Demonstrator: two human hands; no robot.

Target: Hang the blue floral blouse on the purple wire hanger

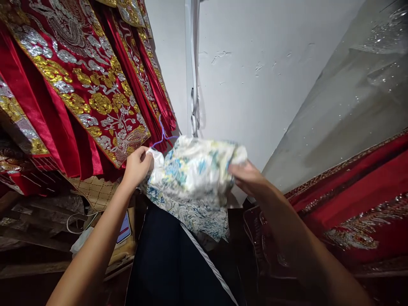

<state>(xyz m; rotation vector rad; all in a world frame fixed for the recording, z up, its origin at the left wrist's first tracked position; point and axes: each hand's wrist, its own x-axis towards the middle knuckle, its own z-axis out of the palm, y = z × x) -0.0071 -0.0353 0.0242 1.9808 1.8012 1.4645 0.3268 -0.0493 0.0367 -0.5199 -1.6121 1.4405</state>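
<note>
A white garment with a blue, green and yellow floral print (188,170) stretches between my two hands. A purple clothes hanger (163,135) shows its hook and part of one arm above the garment's left side; the rest is hidden by cloth. My left hand (138,165) pinches the garment at its upper left edge, close to the hanger. My right hand (247,174) is closed on the garment's right side and is blurred by motion. Below, the lower part of the cloth hangs in loose folds over my dark trousers (162,255).
Red garments with gold and silver embroidery (105,97) hang at the left. A white wall (242,85) stands ahead, with a metal strip (191,55) running down it. Sheer sparkly fabric (344,106) and red beaded cloth (366,199) are at the right. A phone (125,228) lies low left.
</note>
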